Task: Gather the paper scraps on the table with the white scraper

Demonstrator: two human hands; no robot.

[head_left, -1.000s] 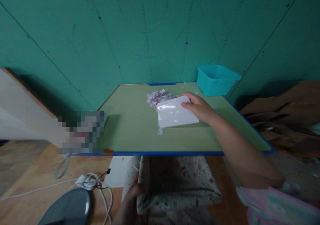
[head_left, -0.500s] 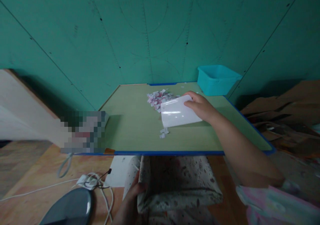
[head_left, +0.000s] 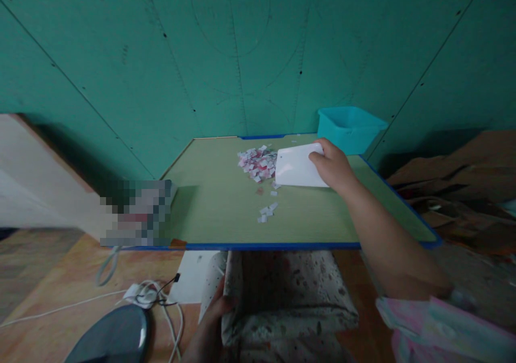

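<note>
Green table (head_left: 209, 212), blue-edged, set against a teal wall. Right hand (head_left: 334, 165) closed on the right end of a white card (head_left: 296, 166), its lower edge on the tabletop. Paper scraps (head_left: 258, 162) heaped just left of the card; a few strays nearer. Teal bin (head_left: 350, 128) just beyond the grip, contents unseen. Left hand (head_left: 209, 328) grips patterned cloth (head_left: 282, 298) below the near edge.

A teal plastic bin (head_left: 350, 128) stands at the far right corner of the green, blue-edged counter (head_left: 217, 212), against the teal wall (head_left: 242, 51). Below the counter's near edge, on the wooden floor (head_left: 60, 293), lie a tangle of white cables (head_left: 149, 294) and a dark rounded object (head_left: 110, 335). Brown cardboard sheets (head_left: 455, 169) pile up beyond the counter's right edge.
</note>
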